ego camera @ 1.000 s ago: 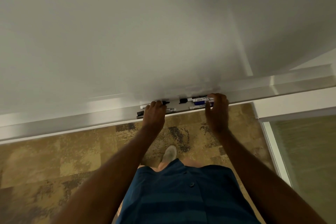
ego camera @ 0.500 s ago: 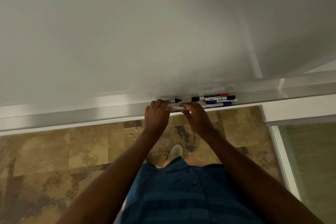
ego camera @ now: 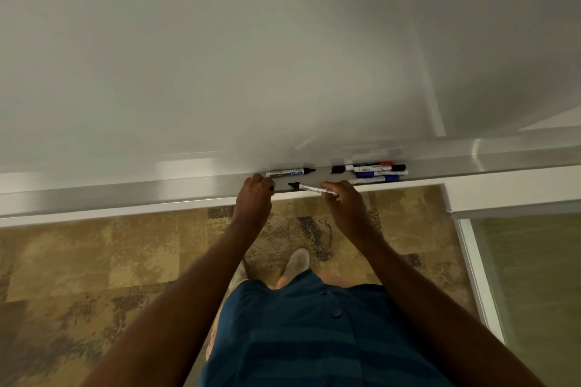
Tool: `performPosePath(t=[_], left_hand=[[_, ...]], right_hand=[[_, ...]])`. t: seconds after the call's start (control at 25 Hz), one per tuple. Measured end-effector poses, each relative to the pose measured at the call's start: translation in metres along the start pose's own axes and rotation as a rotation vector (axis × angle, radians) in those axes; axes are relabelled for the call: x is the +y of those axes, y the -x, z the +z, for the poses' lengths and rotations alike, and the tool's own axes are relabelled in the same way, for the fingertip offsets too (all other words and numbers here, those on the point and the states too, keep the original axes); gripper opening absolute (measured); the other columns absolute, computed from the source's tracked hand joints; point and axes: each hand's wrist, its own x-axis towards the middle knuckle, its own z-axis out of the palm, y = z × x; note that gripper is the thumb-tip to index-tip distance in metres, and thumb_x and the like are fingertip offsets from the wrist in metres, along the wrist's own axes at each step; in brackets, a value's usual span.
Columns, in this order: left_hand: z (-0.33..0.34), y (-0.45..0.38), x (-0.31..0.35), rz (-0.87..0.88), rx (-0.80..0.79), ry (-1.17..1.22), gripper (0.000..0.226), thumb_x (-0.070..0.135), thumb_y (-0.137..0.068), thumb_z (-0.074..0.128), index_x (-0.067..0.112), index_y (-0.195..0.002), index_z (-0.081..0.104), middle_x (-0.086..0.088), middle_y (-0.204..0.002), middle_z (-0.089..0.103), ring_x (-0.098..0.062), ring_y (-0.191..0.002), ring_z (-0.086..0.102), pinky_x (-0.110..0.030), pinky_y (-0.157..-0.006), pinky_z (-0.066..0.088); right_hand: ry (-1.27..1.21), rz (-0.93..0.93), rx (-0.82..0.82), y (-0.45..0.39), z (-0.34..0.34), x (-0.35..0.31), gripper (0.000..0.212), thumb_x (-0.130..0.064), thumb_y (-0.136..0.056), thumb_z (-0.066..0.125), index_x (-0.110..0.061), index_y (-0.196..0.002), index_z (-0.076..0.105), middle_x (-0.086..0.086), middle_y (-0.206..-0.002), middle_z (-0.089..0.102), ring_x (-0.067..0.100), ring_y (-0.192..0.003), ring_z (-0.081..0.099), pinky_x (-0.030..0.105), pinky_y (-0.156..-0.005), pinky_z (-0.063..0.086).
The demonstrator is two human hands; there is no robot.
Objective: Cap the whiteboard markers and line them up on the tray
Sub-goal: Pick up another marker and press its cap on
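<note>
Below the whiteboard runs a silver marker tray (ego camera: pixel 157 193). My right hand (ego camera: pixel 344 207) pinches a white marker (ego camera: pixel 309 188) by its rear end, its bare black tip pointing left just above the tray. My left hand (ego camera: pixel 254 198) is curled at the tray's front edge, with a small black cap (ego camera: pixel 270 188) showing at its fingertips, a short gap left of that tip. Another white marker (ego camera: pixel 289 172) lies at the back of the tray with its black tip exposed. To the right, several capped markers (ego camera: pixel 374 171) in black, blue and red lie close together in rows.
The whiteboard (ego camera: pixel 283 56) fills the upper view. A white frame post (ego camera: pixel 452 198) and a glass panel (ego camera: pixel 534 276) stand at the right. Patterned brown carpet (ego camera: pixel 94 261) and my shoes lie below the tray.
My right hand left the marker group at the right, came to the middle and took hold of a marker. The hands then drew apart, baring the marker's black tip, with the cap in the left.
</note>
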Motion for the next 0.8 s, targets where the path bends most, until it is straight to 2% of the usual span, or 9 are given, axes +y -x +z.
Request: performPosePath(t=[0.12,0.2,0.24,0.32,0.36,0.4,0.48,0.56,0.8], left_hand=[[-0.005,-0.005,0.0,-0.004,-0.009,0.07,0.019,0.0,-0.092,0.061,0.007,-0.105,0.072,-0.011,-0.104,0.064,-0.023,-0.093,0.06,-0.031,-0.078,0.054],[-0.01,-0.007,0.002,-0.091,0.003,0.281,0.018,0.003,-0.094,0.059,0.01,-0.102,0.074,-0.006,-0.1,0.068,-0.021,-0.089,0.063,-0.027,-0.075,0.05],[-0.013,-0.007,0.001,-0.204,0.023,0.502,0.018,0.006,-0.094,0.061,0.011,-0.104,0.074,-0.003,-0.099,0.07,-0.02,-0.089,0.066,-0.027,-0.077,0.052],[-0.021,-0.002,0.0,-0.481,0.046,1.098,0.015,0.007,-0.094,0.064,0.01,-0.106,0.072,-0.007,-0.1,0.074,-0.024,-0.091,0.072,-0.029,-0.08,0.059],[-0.025,0.001,-0.002,-0.579,0.044,1.334,0.013,0.008,-0.095,0.064,0.009,-0.105,0.071,-0.012,-0.1,0.074,-0.027,-0.092,0.073,-0.03,-0.081,0.06],[-0.027,0.004,-0.004,-0.644,0.037,1.474,0.011,0.007,-0.095,0.064,0.008,-0.104,0.07,-0.014,-0.1,0.074,-0.028,-0.093,0.073,-0.032,-0.082,0.06],[-0.03,0.008,-0.009,-0.701,0.004,1.581,0.01,0.007,-0.096,0.063,0.007,-0.102,0.07,-0.014,-0.099,0.075,-0.028,-0.093,0.073,-0.034,-0.081,0.06],[-0.033,0.01,-0.01,-0.71,-0.023,1.575,0.011,0.008,-0.096,0.062,0.007,-0.104,0.07,-0.014,-0.1,0.075,-0.026,-0.091,0.073,-0.033,-0.079,0.059],[-0.034,0.014,-0.005,-0.723,-0.118,1.521,0.017,0.012,-0.096,0.063,0.004,-0.111,0.067,-0.014,-0.094,0.078,-0.023,-0.083,0.076,-0.033,-0.076,0.06]], right_hand=[[-0.057,0.032,0.021,0.002,0.0,-0.003,0.031,-0.021,-0.1,0.057,-0.015,-0.129,0.066,0.007,-0.121,0.065,0.016,-0.105,0.062,0.021,-0.085,0.049],[-0.116,0.053,0.041,0.002,0.0,-0.007,0.03,-0.021,-0.099,0.06,-0.017,-0.128,0.066,0.002,-0.12,0.066,0.013,-0.103,0.062,0.02,-0.084,0.05],[-0.139,0.054,0.048,0.002,0.001,-0.009,0.029,-0.021,-0.098,0.061,-0.018,-0.127,0.067,-0.001,-0.119,0.065,0.01,-0.102,0.062,0.019,-0.084,0.051],[-0.164,0.042,0.059,0.004,0.002,-0.015,0.027,-0.021,-0.096,0.064,-0.022,-0.123,0.068,-0.008,-0.116,0.064,0.001,-0.1,0.062,0.015,-0.081,0.05],[-0.172,0.033,0.06,0.005,0.004,-0.017,0.026,-0.021,-0.096,0.065,-0.024,-0.121,0.068,-0.011,-0.114,0.063,-0.003,-0.099,0.061,0.012,-0.079,0.05],[-0.175,0.025,0.06,0.006,0.005,-0.02,0.025,-0.021,-0.095,0.065,-0.025,-0.12,0.068,-0.013,-0.112,0.063,-0.007,-0.098,0.061,0.009,-0.076,0.05],[-0.177,0.008,0.054,0.008,0.008,-0.025,0.025,-0.021,-0.095,0.066,-0.026,-0.119,0.068,-0.016,-0.111,0.061,-0.013,-0.099,0.059,0.004,-0.074,0.05],[-0.184,-0.007,0.045,0.008,0.011,-0.029,0.025,-0.02,-0.094,0.066,-0.026,-0.118,0.069,-0.017,-0.11,0.061,-0.015,-0.101,0.057,0.002,-0.075,0.048],[-0.138,-0.02,0.034,0.011,0.017,-0.038,0.025,-0.021,-0.095,0.065,-0.025,-0.119,0.069,-0.011,-0.113,0.066,-0.01,-0.093,0.059,0.002,-0.071,0.046]])
